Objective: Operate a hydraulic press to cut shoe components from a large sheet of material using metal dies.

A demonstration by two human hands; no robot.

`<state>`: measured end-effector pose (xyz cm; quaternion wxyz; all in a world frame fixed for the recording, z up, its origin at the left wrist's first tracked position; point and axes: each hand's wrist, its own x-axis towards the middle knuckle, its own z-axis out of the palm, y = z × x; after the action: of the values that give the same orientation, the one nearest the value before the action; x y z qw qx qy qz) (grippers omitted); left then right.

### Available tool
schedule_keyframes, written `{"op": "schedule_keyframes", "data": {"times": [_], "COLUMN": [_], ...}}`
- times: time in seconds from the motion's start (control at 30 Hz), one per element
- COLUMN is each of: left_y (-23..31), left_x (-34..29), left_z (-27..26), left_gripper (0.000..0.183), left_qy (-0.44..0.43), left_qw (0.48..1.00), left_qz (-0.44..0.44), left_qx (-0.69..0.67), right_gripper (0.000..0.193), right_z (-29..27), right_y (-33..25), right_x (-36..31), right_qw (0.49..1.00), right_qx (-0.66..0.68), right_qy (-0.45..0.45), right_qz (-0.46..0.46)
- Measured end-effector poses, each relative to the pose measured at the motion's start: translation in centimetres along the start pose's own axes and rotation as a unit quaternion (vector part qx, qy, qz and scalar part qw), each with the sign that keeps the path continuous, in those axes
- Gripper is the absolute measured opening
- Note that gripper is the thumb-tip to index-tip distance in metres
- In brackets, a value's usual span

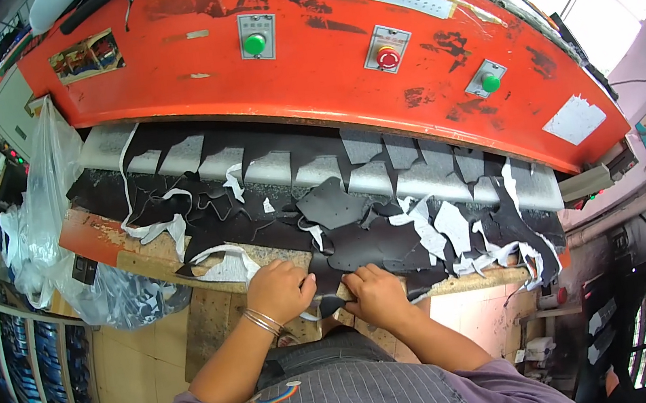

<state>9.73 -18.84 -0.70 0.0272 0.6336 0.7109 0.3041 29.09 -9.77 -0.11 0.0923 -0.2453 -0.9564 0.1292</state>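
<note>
Both the left hand (279, 289) and the right hand (376, 296) are at the near edge of a worn, wood-rimmed work surface (159, 260), close to its middle. The left fingers are curled together, thumb beside them; whether they pinch anything I cannot tell. The right fingers bend down over the edge, and their grip cannot be made out either. Between the hands, a smooth black sheet of flexible material (361, 241) reaches the near edge, its narrow end hanging just over. Two thin silver bangles (261, 322) circle the left wrist.

Torn white-backed scraps (426, 229) lie on the sheet and toward the right end. A dark angular piece (331, 203) lies farther in. Pale grey panels with notched outlines (270, 168) line the far edge, beneath a scuffed red machine beam (182, 57). A bulging transparent plastic bag (47, 181) hangs beside the left end.
</note>
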Motion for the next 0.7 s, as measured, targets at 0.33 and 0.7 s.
{"op": "schedule_keyframes", "data": {"times": [0.33,0.7], "left_y": [-3.0,-2.8], "left_x": [10.7,14.8], "left_z": [0.3,0.1], "left_gripper": [0.037,0.030], "left_qy": [0.032,-0.349], "left_qw": [0.998,0.904], "left_qz": [-0.010,0.193], "left_qx": [-0.061,-0.157], "right_gripper": [0.032,0.007], "right_z": [-7.5,-8.4], "right_y": [12.8,25.8], "right_x": [15.0,28.6], "right_qw": [0.998,0.963], "right_qx": [0.028,-0.142], "right_qy": [0.013,0.073], "right_qz": [-0.062,-0.216]}}
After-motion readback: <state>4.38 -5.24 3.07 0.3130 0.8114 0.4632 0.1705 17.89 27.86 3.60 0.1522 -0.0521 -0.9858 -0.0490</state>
